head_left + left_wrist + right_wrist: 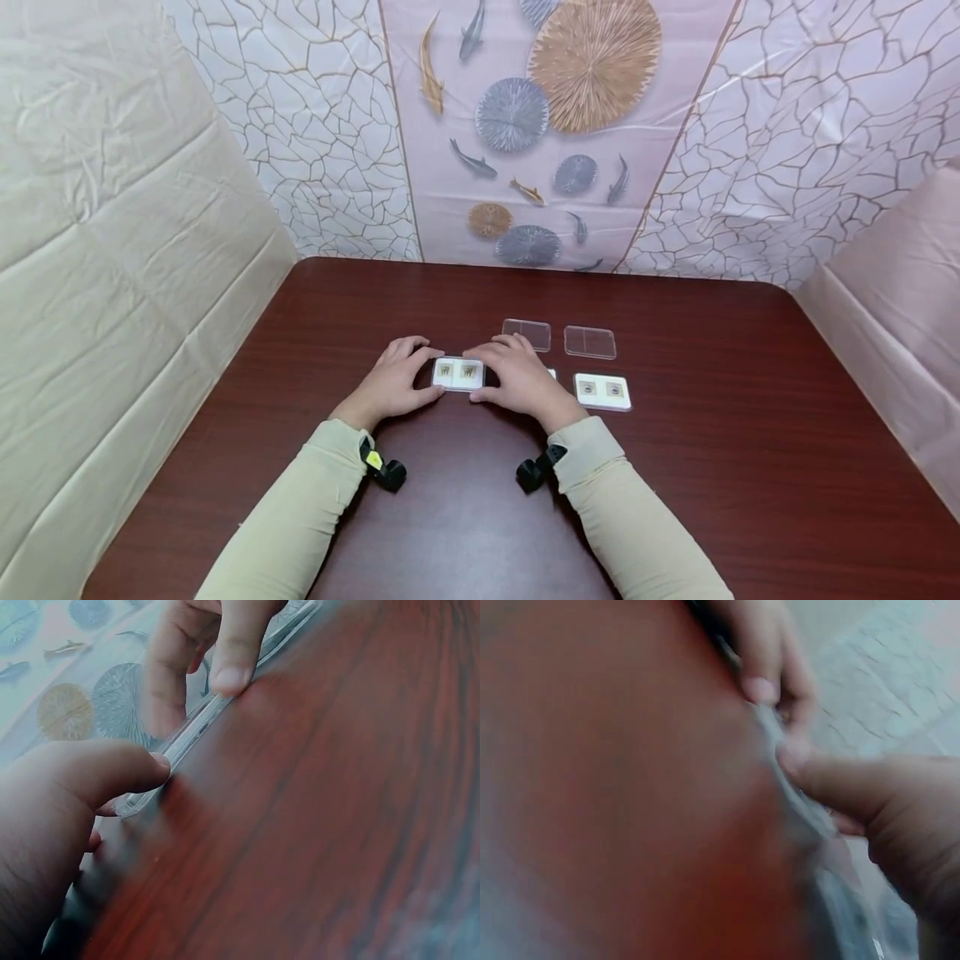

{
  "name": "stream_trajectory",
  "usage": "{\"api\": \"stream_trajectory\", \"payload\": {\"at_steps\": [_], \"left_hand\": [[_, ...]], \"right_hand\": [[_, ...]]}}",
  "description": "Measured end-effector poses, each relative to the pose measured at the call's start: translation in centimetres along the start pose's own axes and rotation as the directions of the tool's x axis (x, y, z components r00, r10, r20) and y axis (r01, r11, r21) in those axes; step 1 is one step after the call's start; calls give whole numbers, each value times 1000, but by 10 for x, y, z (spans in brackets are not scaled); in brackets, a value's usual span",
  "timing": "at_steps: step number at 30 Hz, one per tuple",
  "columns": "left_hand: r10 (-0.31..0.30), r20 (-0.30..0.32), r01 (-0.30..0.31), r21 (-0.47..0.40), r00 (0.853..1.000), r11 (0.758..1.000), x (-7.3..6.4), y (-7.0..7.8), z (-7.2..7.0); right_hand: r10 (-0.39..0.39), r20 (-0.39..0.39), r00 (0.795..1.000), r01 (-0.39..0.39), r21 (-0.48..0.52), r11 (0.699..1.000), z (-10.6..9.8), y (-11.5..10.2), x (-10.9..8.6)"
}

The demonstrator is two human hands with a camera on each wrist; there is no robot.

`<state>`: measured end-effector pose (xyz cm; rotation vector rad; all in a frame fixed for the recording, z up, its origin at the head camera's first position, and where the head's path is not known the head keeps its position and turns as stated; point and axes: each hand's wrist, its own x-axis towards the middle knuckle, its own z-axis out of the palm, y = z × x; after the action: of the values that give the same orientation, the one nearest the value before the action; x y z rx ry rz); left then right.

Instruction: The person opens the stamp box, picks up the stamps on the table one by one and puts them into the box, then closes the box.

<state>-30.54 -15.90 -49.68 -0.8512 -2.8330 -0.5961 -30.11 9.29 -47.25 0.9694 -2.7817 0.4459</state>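
A small flat clear plastic case with a white insert and two little gold-toned squares lies in front of me, between both hands. My left hand pinches its left end, thumb at the near edge and index finger at the far edge. At the right end, my right hand holds it the same way. The left wrist view shows the case's thin side with both thumbs pressed to it. In the right wrist view, the thumb of my right hand meets the case's edge, much blurred.
A similar case with a white insert lies to the right. Another white-insert case is mostly hidden behind my right hand. Farther back lie two clear plastic lids, a left one and a right one, on the dark red table.
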Motion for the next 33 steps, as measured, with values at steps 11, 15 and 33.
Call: {"api": "stream_trajectory", "payload": {"at_steps": [11,15,33], "left_hand": [[-20,-51,22,54,998,998,6,6,11],[10,-65,-5,82,998,997,17,19,19],[-4,-68,18,219,998,976,41,68,39]], "right_hand": [[321,66,945,-325,65,943,-25,74,-10],[342,93,935,-348,53,936,-22,83,-12],[153,90,984,-158,51,986,-35,80,-40]]}}
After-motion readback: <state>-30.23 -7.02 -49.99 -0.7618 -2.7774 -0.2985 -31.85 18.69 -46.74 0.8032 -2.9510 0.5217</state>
